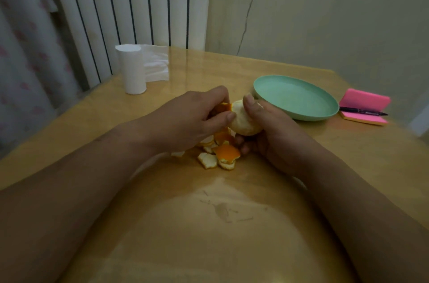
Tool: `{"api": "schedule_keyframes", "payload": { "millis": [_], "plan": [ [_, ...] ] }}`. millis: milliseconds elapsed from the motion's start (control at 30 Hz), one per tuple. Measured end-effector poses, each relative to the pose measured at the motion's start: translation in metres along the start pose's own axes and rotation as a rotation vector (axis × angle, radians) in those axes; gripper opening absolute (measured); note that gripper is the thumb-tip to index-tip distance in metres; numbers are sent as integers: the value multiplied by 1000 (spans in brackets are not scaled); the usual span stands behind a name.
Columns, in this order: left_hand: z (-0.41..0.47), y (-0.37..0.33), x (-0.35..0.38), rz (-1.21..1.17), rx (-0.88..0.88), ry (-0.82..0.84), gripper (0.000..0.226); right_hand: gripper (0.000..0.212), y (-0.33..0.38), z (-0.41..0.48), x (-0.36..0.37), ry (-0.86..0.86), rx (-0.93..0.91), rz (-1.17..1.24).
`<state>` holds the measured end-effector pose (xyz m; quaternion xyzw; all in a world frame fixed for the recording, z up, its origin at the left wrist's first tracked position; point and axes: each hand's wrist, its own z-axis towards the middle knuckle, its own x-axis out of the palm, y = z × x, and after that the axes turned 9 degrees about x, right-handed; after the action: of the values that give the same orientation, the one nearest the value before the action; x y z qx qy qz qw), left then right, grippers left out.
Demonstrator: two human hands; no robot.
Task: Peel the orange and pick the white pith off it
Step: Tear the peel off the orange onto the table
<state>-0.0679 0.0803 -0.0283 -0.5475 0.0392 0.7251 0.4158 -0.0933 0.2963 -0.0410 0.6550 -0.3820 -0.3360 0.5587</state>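
Right hand [267, 125] cups the pale orange [242, 120]; left hand [188, 118] pinches a peel strip [222, 107] above the scraps [220, 150].

Left hand [192, 118], right hand [269, 127] and forearms [92, 166] are bare.

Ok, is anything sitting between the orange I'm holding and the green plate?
Nothing visible does. The right hand grips the orange just beside the left rim of the green plate. The left hand pinches a peel strip on the orange's other side, and the peel scraps lie nearer you.
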Motion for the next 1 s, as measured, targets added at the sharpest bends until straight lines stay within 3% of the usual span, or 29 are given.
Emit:
{"api": "schedule_keyframes", "payload": {
  "millis": [400,500,667,900,1000],
  "plan": [
    [5,-8,11,111,-34,-45,9,60,-6,3,4,-73,-48,-136],
    [4,-6,9,45,-24,-64,4,51,-4,2,4,-33,-50,-80],
    [3,-4,5,-88,-20,-54,22,46,4,-4,2,43,-5,35],
    [2,-8,5,-223,-19,-155,25,40,3,-6,-1,179,31,138],
    [4,-8,1,-505,-158,-213,28,39,4,-5,-5,194,22,242]
  ]
}}
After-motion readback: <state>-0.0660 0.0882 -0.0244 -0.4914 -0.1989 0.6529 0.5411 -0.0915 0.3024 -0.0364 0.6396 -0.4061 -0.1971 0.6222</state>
